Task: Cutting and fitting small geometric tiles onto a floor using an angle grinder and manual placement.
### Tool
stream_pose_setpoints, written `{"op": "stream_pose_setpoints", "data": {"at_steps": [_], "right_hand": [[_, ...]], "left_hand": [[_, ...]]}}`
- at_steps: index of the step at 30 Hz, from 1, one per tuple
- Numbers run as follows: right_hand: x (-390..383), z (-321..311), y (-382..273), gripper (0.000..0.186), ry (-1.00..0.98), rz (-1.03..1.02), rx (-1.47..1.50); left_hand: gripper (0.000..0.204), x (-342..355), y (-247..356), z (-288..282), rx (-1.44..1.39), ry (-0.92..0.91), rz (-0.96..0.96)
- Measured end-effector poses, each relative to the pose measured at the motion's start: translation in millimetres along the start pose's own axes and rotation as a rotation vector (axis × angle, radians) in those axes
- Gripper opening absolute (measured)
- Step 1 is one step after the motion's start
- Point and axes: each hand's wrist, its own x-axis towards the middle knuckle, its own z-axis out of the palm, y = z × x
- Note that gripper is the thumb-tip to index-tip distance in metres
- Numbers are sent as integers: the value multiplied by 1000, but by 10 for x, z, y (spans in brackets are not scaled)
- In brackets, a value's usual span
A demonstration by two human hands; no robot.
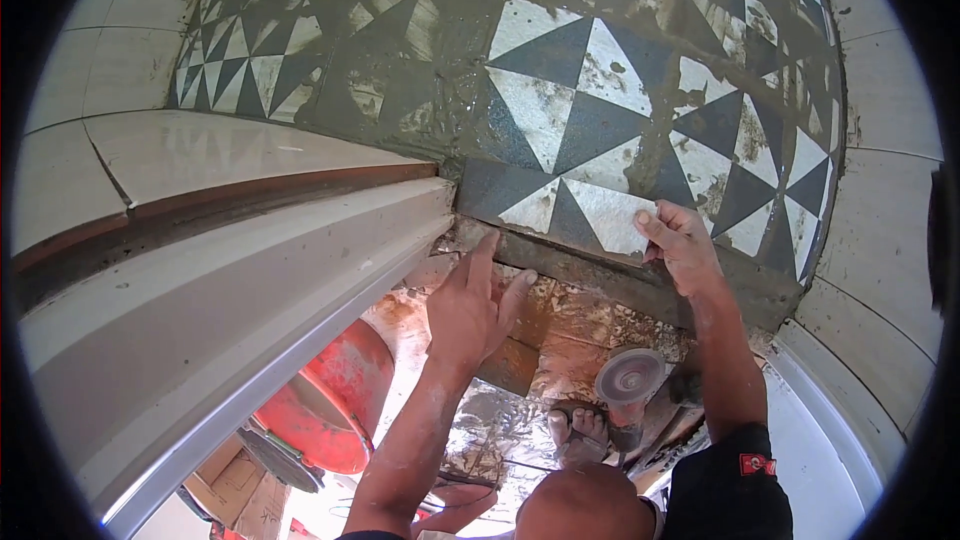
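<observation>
Patterned tile strip (pixel 565 208), along near edge of tiled floor (pixel 600 135); pinched in right hand (pixel 686 248), near spread, unladen left hand (pixel 468 302). Apparently being fitted; next likely calling for flush alignment.

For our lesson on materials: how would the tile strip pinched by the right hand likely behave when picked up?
The tile strip is probably stiff: its edges look straight. Being narrow, it may snap if dropped. Wet-looking mud nearby could make it slippery.
</observation>
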Motion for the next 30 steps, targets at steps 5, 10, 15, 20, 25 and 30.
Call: {"op": "stream_pose_setpoints", "data": {"at_steps": [5,10,15,20,25,30], "right_hand": [[-3,12,22,31,-4,-17,25],[-30,49,65,30,0,-13,60],[-54,51,88,31,28,-31,90],[-26,23,156,28,-25,-11,52],[-40,17,145,31,-41,-20,80],[-112,-13,111,32,-93,-20,75]], "left_hand": [[60,-182,1,-16,-19,-7,26],[57,-261,-84,-39,-37,-11,-80],[57,-261,-88,-19,-95,-21,-76],[55,-266,-93,21,-107,-1,9],[53,-108,-30,-59,-124,27,28],[51,297,216,-113,7,98,246]]}}
